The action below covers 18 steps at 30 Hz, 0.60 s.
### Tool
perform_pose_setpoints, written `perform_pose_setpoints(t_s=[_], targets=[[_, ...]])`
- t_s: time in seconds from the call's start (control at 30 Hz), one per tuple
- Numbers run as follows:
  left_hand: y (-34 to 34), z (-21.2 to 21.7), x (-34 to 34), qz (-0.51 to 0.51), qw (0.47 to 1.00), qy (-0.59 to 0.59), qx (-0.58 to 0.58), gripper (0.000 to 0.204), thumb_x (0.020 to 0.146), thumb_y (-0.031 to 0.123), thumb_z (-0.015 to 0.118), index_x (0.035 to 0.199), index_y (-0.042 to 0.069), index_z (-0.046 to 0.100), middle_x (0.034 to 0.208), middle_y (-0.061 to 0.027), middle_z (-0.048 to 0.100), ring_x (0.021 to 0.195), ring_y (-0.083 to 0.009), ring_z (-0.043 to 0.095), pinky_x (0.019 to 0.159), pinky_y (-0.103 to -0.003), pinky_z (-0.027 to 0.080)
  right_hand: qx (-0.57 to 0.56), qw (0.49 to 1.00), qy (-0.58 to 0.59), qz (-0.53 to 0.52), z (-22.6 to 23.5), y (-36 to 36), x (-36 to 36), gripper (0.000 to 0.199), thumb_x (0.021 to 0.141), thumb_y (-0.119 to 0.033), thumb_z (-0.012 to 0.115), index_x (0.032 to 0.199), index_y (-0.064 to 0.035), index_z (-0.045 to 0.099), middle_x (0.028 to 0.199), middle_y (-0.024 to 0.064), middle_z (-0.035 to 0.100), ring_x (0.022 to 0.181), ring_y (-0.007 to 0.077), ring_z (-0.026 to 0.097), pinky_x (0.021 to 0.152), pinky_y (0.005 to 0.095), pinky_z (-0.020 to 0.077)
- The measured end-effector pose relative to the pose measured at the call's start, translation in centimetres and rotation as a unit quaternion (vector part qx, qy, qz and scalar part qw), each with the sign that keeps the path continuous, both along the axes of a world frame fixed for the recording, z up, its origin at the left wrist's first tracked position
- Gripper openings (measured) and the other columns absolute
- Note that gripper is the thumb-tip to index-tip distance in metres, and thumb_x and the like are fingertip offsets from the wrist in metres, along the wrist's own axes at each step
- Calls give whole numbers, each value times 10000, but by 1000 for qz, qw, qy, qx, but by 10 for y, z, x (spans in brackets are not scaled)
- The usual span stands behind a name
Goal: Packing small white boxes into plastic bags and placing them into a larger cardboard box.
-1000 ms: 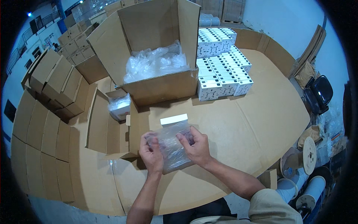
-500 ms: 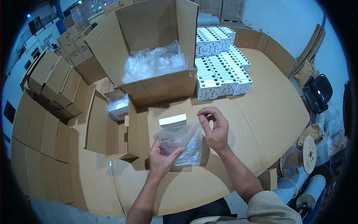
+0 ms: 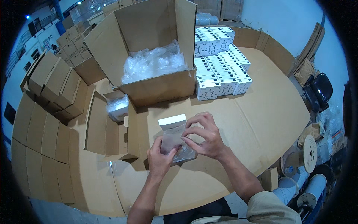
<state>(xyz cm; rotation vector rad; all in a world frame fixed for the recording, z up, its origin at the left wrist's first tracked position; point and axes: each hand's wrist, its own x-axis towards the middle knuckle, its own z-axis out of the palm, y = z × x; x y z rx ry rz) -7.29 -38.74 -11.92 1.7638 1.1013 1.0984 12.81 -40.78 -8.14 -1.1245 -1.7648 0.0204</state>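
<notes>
My left hand (image 3: 159,158) grips the left side of a clear plastic bag (image 3: 174,139), thumb in front and fingers behind. At the bag's right side my right hand (image 3: 206,138) is closed in a pinch, thumb against fingertips, on its edge. The lower part of the bag looks crinkled and shiny, like bubble wrap. Just beyond its upper edge is a small white box (image 3: 172,121), its lower part covered by the bag. To the left, an open narrow cardboard carton (image 3: 112,138) holds a plastic-wrapped white package (image 3: 118,108) at its far end.
A large open cardboard box (image 3: 160,89) full of clear plastic bags (image 3: 153,61) stands beyond my hands. Right of it are stacked white patterned boxes (image 3: 223,71). Several brown cartons (image 3: 41,149) line the left edge. A black chair (image 3: 319,91) and spools (image 3: 309,154) stand off the table's right.
My right hand has moved left and slightly down, from beside the bag's upper right corner onto its edge. The bag has folded narrower between my hands. The white box stays in place.
</notes>
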Motion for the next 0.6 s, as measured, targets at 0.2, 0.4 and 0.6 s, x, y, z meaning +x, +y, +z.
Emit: perform_pose_setpoints(t_s=[0.2,0.4,0.6], targets=[[0,4,0,5,999,25,-27,403,777,67,849,1098,2,616,962,-135,750,901,-204,739,766,-338,585,-17,998,-36,57,2,-6,-3,207,728,-71,815,904,-94,708,809,15,677,792,207,642,876,399,454],[0,0,-1,-37,998,1,-49,411,777,102,863,1104,16,630,969,-141,753,913,-192,738,767,-335,582,-41,995,-49,81,-3,-4,-3,194,763,-97,791,943,-87,720,907,34,736,768,198,653,866,391,470],[-1,9,2,-71,993,46,-84,496,746,81,877,1178,16,643,991,-147,758,934,-198,736,798,-342,580,-28,993,-67,97,-11,-3,0,211,806,-120,781,1011,-91,737,871,67,750,813,203,691,796,369,489]])
